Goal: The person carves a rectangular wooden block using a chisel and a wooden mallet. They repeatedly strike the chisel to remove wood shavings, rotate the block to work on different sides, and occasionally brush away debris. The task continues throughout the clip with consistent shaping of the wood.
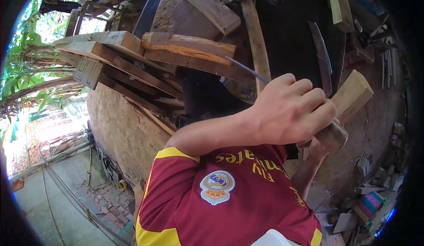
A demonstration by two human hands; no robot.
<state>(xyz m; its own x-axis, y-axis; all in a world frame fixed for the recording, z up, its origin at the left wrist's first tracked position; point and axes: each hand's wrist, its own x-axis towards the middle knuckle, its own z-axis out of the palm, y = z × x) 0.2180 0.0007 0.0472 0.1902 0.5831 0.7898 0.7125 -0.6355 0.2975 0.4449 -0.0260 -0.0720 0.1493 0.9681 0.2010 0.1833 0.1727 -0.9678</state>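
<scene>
My left arm reaches across my body, and my left hand [296,109] is closed in a fist around a chisel [248,69]. Its narrow grey metal blade points toward the far left, while its thick, rounded wooden handle end [338,137] sticks out on the right. Below that end is my right hand [318,151], partly hidden, apparently wrapped round the handle. By the blade's tip lies a reddish-brown wood piece [190,47] with a freshly cut, lighter orange strip; I cannot tell whether they touch. A hammer [254,34] with a wooden handle rests just beyond my left hand.
Stacked timber pieces [119,56] stand on the left. A plank [207,7] lies at the far side. A squared wood bar [353,95] sits right of my hands, near a thin dark strip [321,56]. A woven multicoloured bag [370,207] lies lower right among offcuts.
</scene>
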